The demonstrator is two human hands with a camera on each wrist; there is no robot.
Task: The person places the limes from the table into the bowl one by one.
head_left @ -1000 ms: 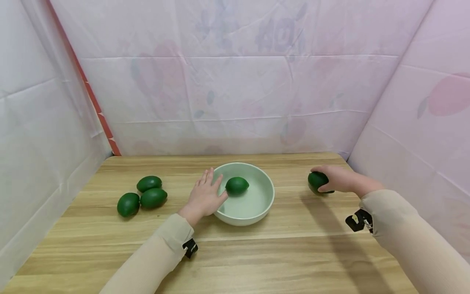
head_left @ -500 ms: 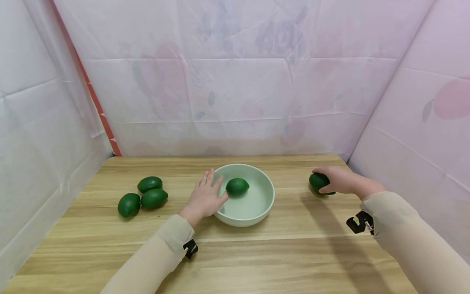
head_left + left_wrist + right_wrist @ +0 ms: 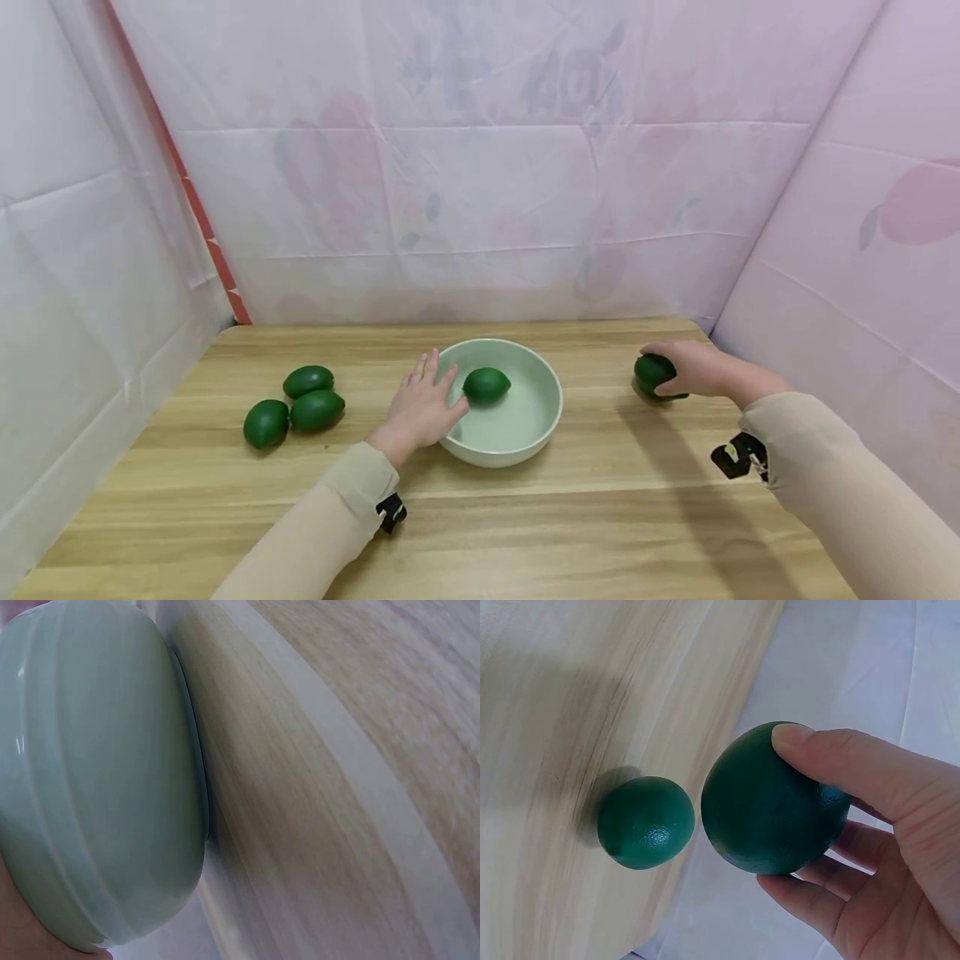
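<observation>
Bowl at table centre, toward far edge. One lime in bowl. Left hand against bowl's left wall. Three limes in cluster near table's left edge, well apart from bowl. Right hand near far right corner, holding lime. Another lime on table just beside held one, at table edge.

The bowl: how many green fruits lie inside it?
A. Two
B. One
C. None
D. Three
B: the head view shows a single green fruit inside the bowl, while three others lie on the table to its left.
</observation>
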